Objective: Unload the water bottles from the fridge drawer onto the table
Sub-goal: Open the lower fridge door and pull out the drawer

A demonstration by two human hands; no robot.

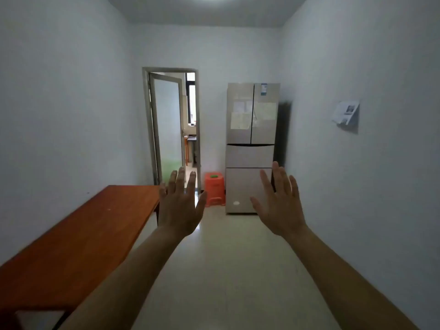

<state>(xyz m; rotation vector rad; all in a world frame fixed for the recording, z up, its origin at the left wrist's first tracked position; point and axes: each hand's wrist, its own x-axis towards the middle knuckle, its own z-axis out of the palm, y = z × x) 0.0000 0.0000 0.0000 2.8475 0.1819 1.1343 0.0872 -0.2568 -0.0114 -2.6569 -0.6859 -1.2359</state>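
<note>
Your left hand (180,206): grip apart, fingers spread | right hand (281,206): same | fridge (250,148) closed | worktop (83,241) at left

The head camera faces straight ahead toward the distant fridge (250,148), seemingly from standing height.
</note>
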